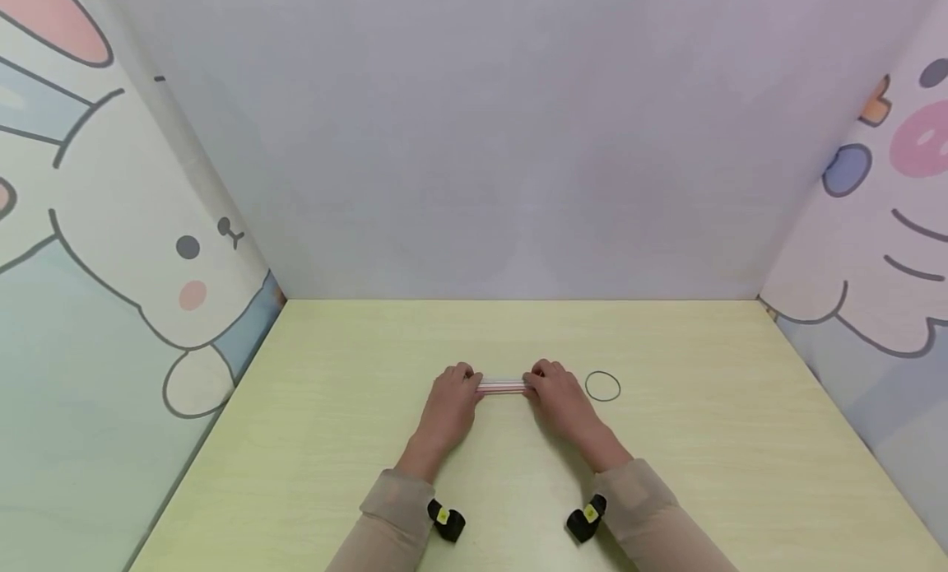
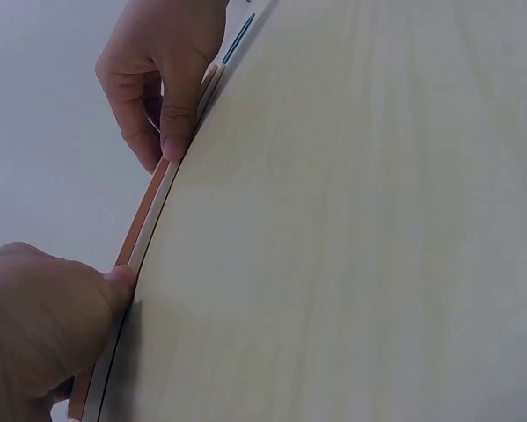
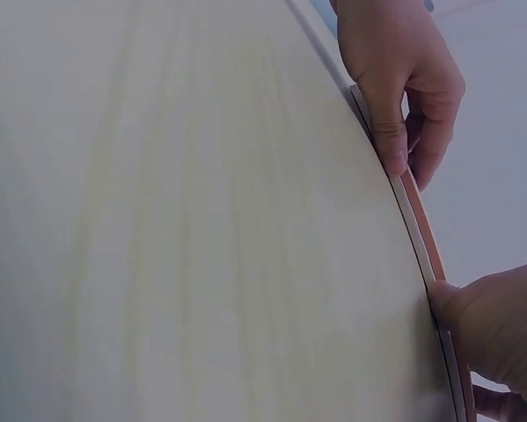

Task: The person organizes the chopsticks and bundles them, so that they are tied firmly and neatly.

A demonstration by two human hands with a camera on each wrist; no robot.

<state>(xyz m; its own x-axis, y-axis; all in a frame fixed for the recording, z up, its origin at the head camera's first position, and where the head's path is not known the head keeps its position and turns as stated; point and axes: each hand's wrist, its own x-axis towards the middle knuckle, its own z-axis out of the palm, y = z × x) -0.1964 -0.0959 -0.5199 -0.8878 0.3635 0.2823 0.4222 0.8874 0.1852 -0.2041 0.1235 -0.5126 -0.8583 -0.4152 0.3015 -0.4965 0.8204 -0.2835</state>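
Note:
A small bundle of pencils (image 1: 502, 386), some white and one orange-red, lies crosswise just above the table between both hands. My left hand (image 1: 452, 399) pinches the bundle near its left end, thumb on the near side. Toward the other end, my right hand (image 1: 559, 399) holds it the same way. In the left wrist view, pale pointed tips show beyond the right hand (image 2: 162, 61). From the right wrist, flat ends stick out past the left hand (image 3: 399, 79). A thin dark green rubber band (image 1: 603, 400) lies in a loop on the table, just right of the right hand.
The pale wooden table (image 1: 333, 374) ends at a plain grey-white wall (image 1: 474, 160) behind. Cartoon-printed panels (image 1: 111, 350) stand along the left and right sides. Black wrist cameras (image 1: 448, 523) sit at both sleeve cuffs.

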